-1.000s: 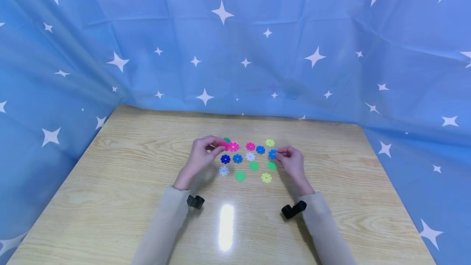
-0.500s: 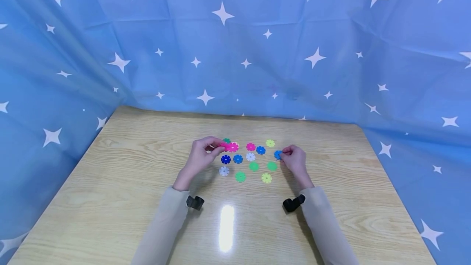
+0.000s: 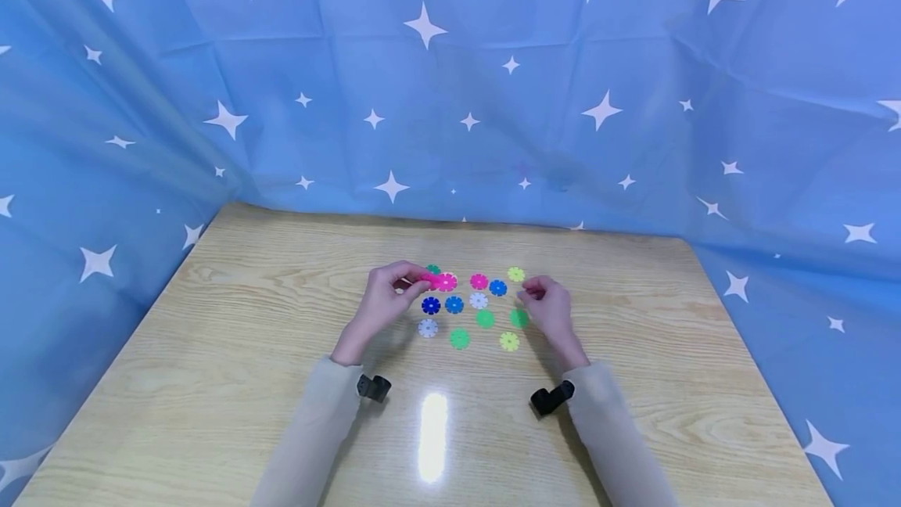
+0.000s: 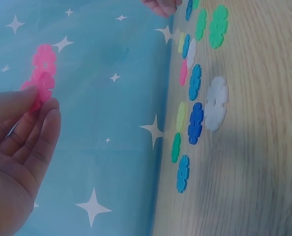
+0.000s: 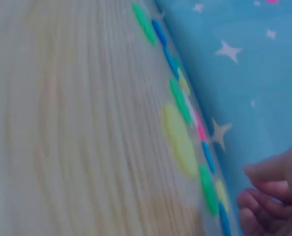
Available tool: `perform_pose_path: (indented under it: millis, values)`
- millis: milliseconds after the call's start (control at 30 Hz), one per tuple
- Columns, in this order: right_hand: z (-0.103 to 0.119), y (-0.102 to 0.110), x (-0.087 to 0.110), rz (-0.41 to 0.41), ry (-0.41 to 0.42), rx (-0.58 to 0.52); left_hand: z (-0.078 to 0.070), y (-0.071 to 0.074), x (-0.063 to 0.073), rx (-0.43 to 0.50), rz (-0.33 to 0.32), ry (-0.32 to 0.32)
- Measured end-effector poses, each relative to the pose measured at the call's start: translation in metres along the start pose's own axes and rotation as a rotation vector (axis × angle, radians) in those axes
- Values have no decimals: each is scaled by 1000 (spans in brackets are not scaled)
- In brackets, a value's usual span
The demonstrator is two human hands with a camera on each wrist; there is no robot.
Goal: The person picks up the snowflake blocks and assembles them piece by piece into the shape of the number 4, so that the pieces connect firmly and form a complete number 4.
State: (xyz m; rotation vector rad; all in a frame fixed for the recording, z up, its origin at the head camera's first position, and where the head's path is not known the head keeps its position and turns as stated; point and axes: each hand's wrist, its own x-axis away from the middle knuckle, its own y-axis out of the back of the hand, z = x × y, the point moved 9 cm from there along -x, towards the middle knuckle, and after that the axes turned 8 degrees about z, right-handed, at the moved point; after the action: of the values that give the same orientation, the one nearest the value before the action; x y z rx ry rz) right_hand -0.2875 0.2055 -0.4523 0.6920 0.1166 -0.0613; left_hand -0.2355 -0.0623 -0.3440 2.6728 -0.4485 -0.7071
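Note:
In the head view my left hand [image 3: 387, 293] is raised over the left of a scatter of notched plastic snowflake discs. Its thumb and fingers pinch a pair of joined pink snowflake discs [image 4: 44, 60], one fitted into the other. On the right, my right hand [image 3: 552, 310] hovers with loosely bent fingers, and the right wrist view shows nothing between thumb and fingers. A blue disc [image 5: 224, 220] lies below that hand, hidden by it in the head view. Just under its fingertips is a green disc [image 3: 518, 318], with a yellow one [image 3: 516, 274] beyond.
Between the hands lie a loose pink disc [image 3: 479, 282], a white disc [image 3: 479, 300], a dark blue disc [image 3: 432, 305] and several others, flat on the wooden table [image 3: 246, 350]. A blue star-printed curtain [image 3: 450, 100] hangs behind the table's far edge.
The blue disc at my right fingertips shifted to the right, then my right hand moved back left without it, covering it in the head view. My left hand keeps holding the pink discs almost still.

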Motion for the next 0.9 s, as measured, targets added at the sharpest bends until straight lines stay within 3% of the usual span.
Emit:
perform_pose_path:
  millis: [200, 433, 900]
  values:
    - [20, -27, 5, 170, 56, -84, 1, 0, 0, -11, -4, -4]
    - [32, -43, 15, 264, 147, -74, 1, 0, 1, -7, -6, -8]
    - [32, -57, 18, 353, 81, 90, 0, 0, 1, -19, -9, 1]
